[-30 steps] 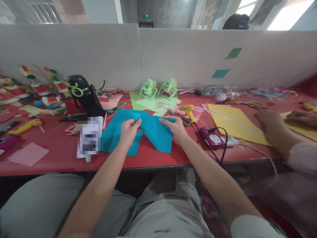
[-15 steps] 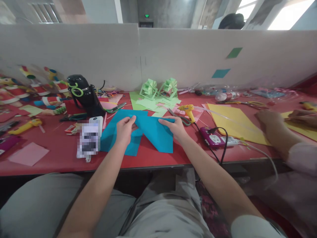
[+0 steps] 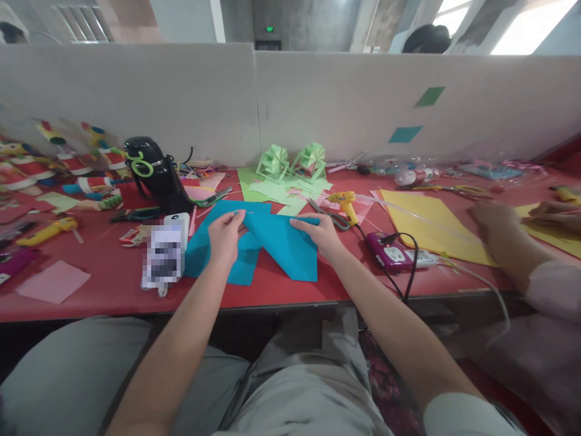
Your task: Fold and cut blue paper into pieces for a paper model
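A sheet of blue paper (image 3: 290, 248) is held above the red table, its near part folded or slanting down to a corner. My right hand (image 3: 322, 233) pinches its upper right edge between thumb and fingers. At the sheet's upper left corner, my left hand (image 3: 224, 236) is closed in a pinch, the fingertips right by the paper's edge; the exact grip there is partly hidden. Under and left of it, another blue sheet (image 3: 204, 248) lies flat on the table, partly covered by my left hand.
Left of the sheets lies a phone (image 3: 166, 254), with a black bottle (image 3: 152, 172) behind it. Green paper models (image 3: 275, 163) stand at the back. Scissors, a yellow glue gun (image 3: 345, 206), a purple power strip (image 3: 385, 251) and yellow paper (image 3: 431, 224) are rightward, near a co-worker's arm (image 3: 508, 242).
My left hand has shifted slightly left, its fingertips drawing away a little along the blue paper's corner. The right hand and the sheet stay nearly still.
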`<state>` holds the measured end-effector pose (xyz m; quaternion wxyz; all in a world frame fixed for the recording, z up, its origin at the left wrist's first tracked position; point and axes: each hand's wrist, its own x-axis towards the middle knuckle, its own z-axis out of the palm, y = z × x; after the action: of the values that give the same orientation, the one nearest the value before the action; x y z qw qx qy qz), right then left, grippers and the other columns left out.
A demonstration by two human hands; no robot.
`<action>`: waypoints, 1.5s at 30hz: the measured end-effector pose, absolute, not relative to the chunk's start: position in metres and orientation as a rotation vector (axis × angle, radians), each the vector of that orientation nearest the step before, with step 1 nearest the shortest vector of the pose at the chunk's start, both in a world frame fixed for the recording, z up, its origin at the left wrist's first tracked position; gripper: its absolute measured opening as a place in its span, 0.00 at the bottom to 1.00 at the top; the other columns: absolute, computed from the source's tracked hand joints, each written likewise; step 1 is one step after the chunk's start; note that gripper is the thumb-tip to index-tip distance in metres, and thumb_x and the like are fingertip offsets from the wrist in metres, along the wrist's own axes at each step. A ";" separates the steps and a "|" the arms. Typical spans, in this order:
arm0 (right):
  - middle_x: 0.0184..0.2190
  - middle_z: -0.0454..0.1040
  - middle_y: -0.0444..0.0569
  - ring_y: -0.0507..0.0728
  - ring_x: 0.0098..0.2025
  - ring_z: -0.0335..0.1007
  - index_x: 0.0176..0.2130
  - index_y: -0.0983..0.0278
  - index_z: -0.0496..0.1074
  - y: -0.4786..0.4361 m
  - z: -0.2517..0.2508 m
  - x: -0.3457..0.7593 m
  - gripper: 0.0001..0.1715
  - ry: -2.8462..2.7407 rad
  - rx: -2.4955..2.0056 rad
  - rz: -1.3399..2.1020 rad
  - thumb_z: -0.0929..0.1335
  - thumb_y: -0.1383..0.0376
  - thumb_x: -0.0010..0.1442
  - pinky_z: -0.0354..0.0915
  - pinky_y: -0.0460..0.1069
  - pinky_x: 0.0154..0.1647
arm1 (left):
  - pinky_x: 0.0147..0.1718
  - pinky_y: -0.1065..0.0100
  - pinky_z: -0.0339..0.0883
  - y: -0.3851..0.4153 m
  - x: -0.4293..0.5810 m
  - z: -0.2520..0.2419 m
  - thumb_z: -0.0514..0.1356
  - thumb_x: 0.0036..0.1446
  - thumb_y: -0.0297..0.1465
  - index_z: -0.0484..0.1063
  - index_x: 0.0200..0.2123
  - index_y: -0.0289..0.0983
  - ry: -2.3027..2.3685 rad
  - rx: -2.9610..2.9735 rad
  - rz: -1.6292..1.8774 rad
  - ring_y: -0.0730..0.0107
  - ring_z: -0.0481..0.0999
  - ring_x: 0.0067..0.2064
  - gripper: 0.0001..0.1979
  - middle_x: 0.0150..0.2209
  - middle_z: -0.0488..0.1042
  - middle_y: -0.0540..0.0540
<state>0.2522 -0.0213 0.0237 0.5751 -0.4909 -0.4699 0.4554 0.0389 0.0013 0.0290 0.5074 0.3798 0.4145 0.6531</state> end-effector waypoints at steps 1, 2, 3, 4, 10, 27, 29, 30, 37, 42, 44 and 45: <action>0.26 0.78 0.47 0.55 0.28 0.71 0.31 0.63 0.81 -0.021 0.024 0.252 0.21 -1.102 -1.152 1.065 0.79 0.53 0.38 0.65 0.51 0.31 | 0.34 0.65 0.70 0.002 0.038 0.029 0.71 0.40 0.39 0.75 0.32 0.34 1.001 0.909 1.576 0.68 0.76 0.30 0.17 0.27 0.75 0.49; 0.26 0.78 0.47 0.55 0.28 0.71 0.31 0.63 0.81 -0.021 0.024 0.252 0.21 -1.105 -1.154 1.066 0.79 0.53 0.38 0.65 0.50 0.31 | 0.33 0.66 0.70 0.002 0.038 0.029 0.70 0.41 0.40 0.75 0.31 0.34 1.000 0.905 1.578 0.68 0.75 0.29 0.17 0.26 0.74 0.49; 0.26 0.78 0.48 0.55 0.28 0.71 0.32 0.63 0.81 -0.021 0.024 0.252 0.22 -1.107 -1.156 1.068 0.79 0.53 0.38 0.65 0.50 0.31 | 0.31 0.66 0.70 0.001 0.038 0.029 0.70 0.43 0.41 0.74 0.29 0.35 0.998 0.902 1.581 0.69 0.75 0.28 0.16 0.24 0.73 0.50; 0.26 0.78 0.48 0.55 0.28 0.71 0.32 0.63 0.81 -0.021 0.024 0.252 0.22 -1.105 -1.158 1.072 0.79 0.53 0.38 0.65 0.51 0.31 | 0.30 0.67 0.70 0.001 0.038 0.029 0.69 0.44 0.42 0.72 0.28 0.35 0.996 0.900 1.586 0.69 0.75 0.27 0.16 0.23 0.72 0.51; 0.25 0.78 0.47 0.55 0.27 0.70 0.31 0.63 0.81 -0.021 0.025 0.251 0.21 -1.090 -1.172 1.081 0.80 0.54 0.37 0.64 0.50 0.29 | 0.30 0.67 0.70 0.000 0.039 0.030 0.68 0.46 0.41 0.72 0.28 0.36 0.974 0.923 1.605 0.67 0.76 0.29 0.15 0.23 0.73 0.50; 0.26 0.78 0.47 0.55 0.28 0.71 0.31 0.63 0.81 -0.019 0.023 0.254 0.22 -1.069 -1.153 1.043 0.79 0.53 0.38 0.65 0.51 0.31 | 0.34 0.65 0.72 -0.003 0.040 0.029 0.69 0.46 0.46 0.72 0.32 0.36 0.920 0.972 1.419 0.66 0.77 0.33 0.20 0.31 0.77 0.45; 0.25 0.78 0.46 0.55 0.28 0.70 0.31 0.63 0.81 -0.019 0.023 0.255 0.22 -1.032 -1.144 1.019 0.79 0.53 0.38 0.65 0.50 0.30 | 0.35 0.66 0.72 -0.007 0.045 0.029 0.71 0.43 0.45 0.70 0.28 0.36 0.910 1.053 1.256 0.67 0.76 0.32 0.21 0.27 0.74 0.48; 0.25 0.77 0.46 0.54 0.27 0.70 0.31 0.63 0.81 -0.019 0.023 0.255 0.22 -1.015 -1.143 1.010 0.79 0.52 0.38 0.64 0.50 0.30 | 0.35 0.66 0.72 -0.009 0.047 0.028 0.72 0.41 0.44 0.70 0.27 0.36 0.908 1.100 1.188 0.67 0.76 0.32 0.21 0.26 0.73 0.48; 0.26 0.77 0.46 0.54 0.28 0.69 0.31 0.63 0.81 -0.018 0.025 0.253 0.23 -1.005 -1.203 0.950 0.79 0.51 0.37 0.63 0.50 0.30 | 0.29 0.64 0.73 -0.014 0.052 0.026 0.71 0.43 0.45 0.72 0.24 0.36 1.038 1.177 1.200 0.65 0.76 0.28 0.19 0.25 0.76 0.45; 0.27 0.76 0.46 0.54 0.29 0.69 0.32 0.63 0.80 -0.016 0.023 0.255 0.22 -0.933 -1.096 0.900 0.78 0.52 0.40 0.64 0.50 0.31 | 0.34 0.61 0.76 -0.022 0.062 0.026 0.70 0.45 0.46 0.74 0.27 0.35 0.948 1.234 1.010 0.64 0.77 0.31 0.19 0.27 0.77 0.44; 0.27 0.76 0.46 0.54 0.29 0.69 0.32 0.63 0.79 -0.016 0.023 0.256 0.21 -0.895 -1.059 0.876 0.78 0.53 0.40 0.64 0.50 0.31 | 0.35 0.60 0.76 -0.025 0.067 0.024 0.71 0.43 0.44 0.72 0.26 0.36 0.915 1.259 0.969 0.63 0.78 0.32 0.19 0.28 0.77 0.45; 0.27 0.76 0.46 0.54 0.29 0.69 0.32 0.63 0.79 -0.016 0.023 0.256 0.21 -0.882 -1.057 0.869 0.78 0.53 0.40 0.64 0.50 0.31 | 0.35 0.59 0.77 -0.026 0.069 0.022 0.71 0.43 0.44 0.71 0.26 0.36 0.912 1.275 0.968 0.62 0.78 0.32 0.19 0.27 0.76 0.45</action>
<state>0.2564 -0.0160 0.0229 0.6865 -0.4720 -0.3939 0.3883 0.0687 -0.0260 0.0221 0.6048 0.5512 0.3941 0.4184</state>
